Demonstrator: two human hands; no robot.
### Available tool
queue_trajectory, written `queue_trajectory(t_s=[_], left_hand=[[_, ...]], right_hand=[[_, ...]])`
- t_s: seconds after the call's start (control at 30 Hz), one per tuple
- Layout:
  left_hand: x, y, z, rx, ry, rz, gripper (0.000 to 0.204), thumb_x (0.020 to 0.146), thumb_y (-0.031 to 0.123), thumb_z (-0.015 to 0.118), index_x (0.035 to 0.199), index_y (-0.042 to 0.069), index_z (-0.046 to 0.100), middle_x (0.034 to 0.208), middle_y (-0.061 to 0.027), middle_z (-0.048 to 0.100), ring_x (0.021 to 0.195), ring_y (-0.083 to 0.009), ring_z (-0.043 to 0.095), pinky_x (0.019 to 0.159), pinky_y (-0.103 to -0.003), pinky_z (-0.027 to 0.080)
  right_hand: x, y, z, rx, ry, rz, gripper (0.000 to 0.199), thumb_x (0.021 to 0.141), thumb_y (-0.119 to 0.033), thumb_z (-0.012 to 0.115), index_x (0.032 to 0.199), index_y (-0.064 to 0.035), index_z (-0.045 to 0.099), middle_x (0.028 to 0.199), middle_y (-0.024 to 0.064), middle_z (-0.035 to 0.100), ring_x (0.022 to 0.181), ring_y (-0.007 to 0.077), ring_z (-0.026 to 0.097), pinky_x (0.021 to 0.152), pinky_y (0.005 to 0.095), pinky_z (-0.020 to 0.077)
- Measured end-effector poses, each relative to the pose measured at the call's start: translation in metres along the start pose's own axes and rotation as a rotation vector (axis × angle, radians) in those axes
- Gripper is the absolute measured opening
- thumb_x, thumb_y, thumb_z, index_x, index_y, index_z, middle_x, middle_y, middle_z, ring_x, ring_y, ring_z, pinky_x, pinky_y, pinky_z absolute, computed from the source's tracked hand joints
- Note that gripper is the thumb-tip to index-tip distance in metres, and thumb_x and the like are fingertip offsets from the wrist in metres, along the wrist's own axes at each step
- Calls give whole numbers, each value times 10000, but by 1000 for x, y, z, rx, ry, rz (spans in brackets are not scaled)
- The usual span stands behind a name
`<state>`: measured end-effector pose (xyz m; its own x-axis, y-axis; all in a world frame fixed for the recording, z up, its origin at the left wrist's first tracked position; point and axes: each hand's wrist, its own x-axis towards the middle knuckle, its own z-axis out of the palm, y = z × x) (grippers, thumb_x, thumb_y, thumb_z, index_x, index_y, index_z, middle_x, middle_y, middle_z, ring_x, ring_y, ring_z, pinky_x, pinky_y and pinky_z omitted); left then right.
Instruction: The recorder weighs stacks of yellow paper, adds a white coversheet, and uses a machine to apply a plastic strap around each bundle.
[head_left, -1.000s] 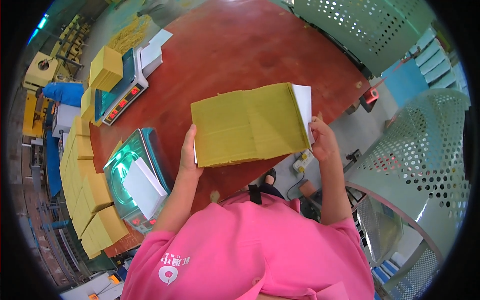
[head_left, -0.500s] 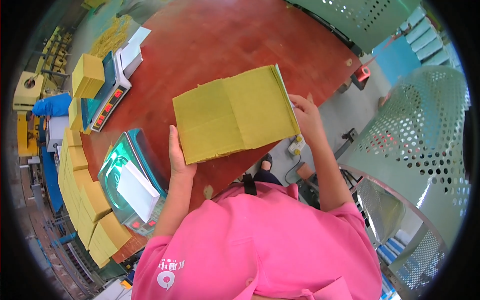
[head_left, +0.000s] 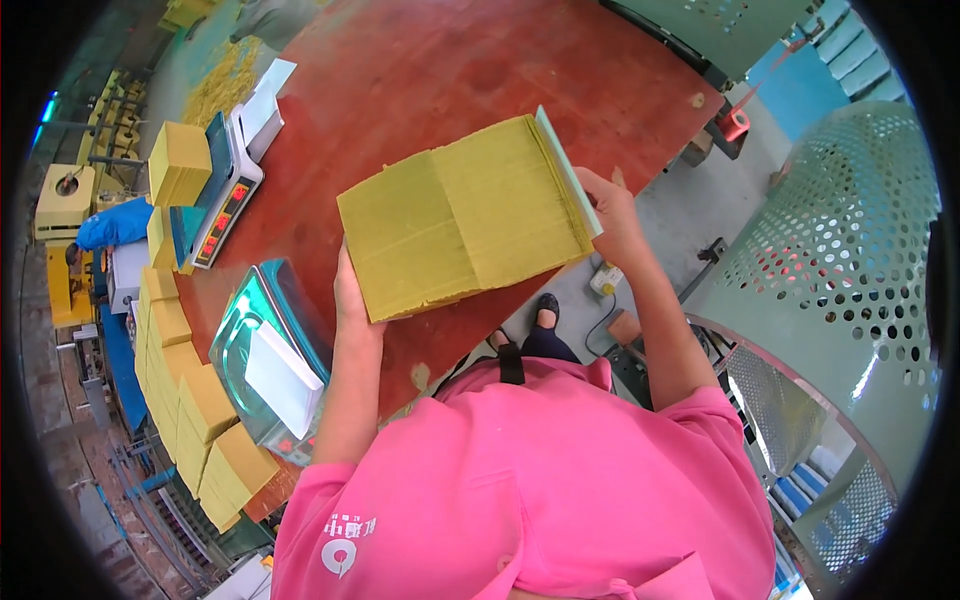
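Observation:
A thick stack of yellow paper [head_left: 450, 220] with rough edges and a crease across its top sheet is held up between my hands, over the front of the red table. My left hand [head_left: 358, 285] grips its left side, thumb along the edge and the other fingers hidden beneath. At the stack's right end stands a thin pale board [head_left: 566, 170], pressed flat along that side. My right hand [head_left: 612, 212] has hold of the board from outside, with its fingers bent and partly hidden.
A glossy scale [head_left: 262, 290] bearing a white block [head_left: 283, 375] stands left of my left arm. Beyond it is another scale [head_left: 222, 225] with red digits. Yellow paper stacks [head_left: 205, 400] line the red table's [head_left: 430, 70] left edge. Perforated green metal [head_left: 840, 260] rises at right.
The stack has shifted slightly left and away from me, and its near side shows more. More of the pale board shows at the right end. My right hand has moved a little farther away.

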<state>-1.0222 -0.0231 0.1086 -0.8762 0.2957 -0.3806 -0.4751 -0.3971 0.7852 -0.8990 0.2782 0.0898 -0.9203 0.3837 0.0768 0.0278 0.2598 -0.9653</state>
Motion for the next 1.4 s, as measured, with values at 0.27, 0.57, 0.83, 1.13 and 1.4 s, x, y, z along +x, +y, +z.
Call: queue_trajectory(t_s=[0.27, 0.57, 0.83, 1.13, 1.4], left_hand=[[-1, 0, -2, 60, 34, 11, 429, 1005, 369, 454, 1263, 40, 550, 1197, -84, 615, 1062, -191, 605, 891, -324, 503], [0, -1, -1, 16, 6, -7, 442, 993, 383, 468, 1242, 32, 566, 1167, -85, 631, 1041, -195, 616, 882, -327, 507], [3, 0, 1, 25, 32, -21, 434, 1000, 369, 457, 1255, 33, 558, 1170, -92, 629, 1032, -206, 622, 872, -344, 525], [-6, 2, -3, 7, -78, -93, 400, 991, 341, 461, 1216, 28, 571, 1127, -98, 646, 1007, -228, 640, 842, -367, 543], [-107, -32, -15, 72, -86, -238, 414, 986, 372, 450, 1208, 46, 576, 1117, -87, 649, 982, -216, 647, 825, -345, 538]], right_hand=[[-4, -16, -12, 228, -80, 157, 414, 996, -308, 508, 1228, 24, 595, 1106, 68, 657, 1076, 150, 571, 964, 277, 410], [-10, -27, -4, 221, -90, 181, 494, 1000, -381, 450, 1296, 1, 554, 1209, 74, 615, 1160, 161, 531, 1078, 341, 241], [-6, -33, 8, 716, 146, 527, 469, 1007, -370, 451, 1313, -32, 561, 1225, 67, 603, 1097, 141, 556, 948, 277, 418], [-40, -12, 57, 299, 186, 116, 366, 988, -225, 503, 1243, 19, 599, 1118, 107, 664, 1043, 159, 595, 928, 262, 431], [-204, -43, 60, 253, 477, 201, 414, 1026, -303, 430, 1239, 18, 582, 1100, 36, 629, 997, 102, 563, 884, 244, 435]])
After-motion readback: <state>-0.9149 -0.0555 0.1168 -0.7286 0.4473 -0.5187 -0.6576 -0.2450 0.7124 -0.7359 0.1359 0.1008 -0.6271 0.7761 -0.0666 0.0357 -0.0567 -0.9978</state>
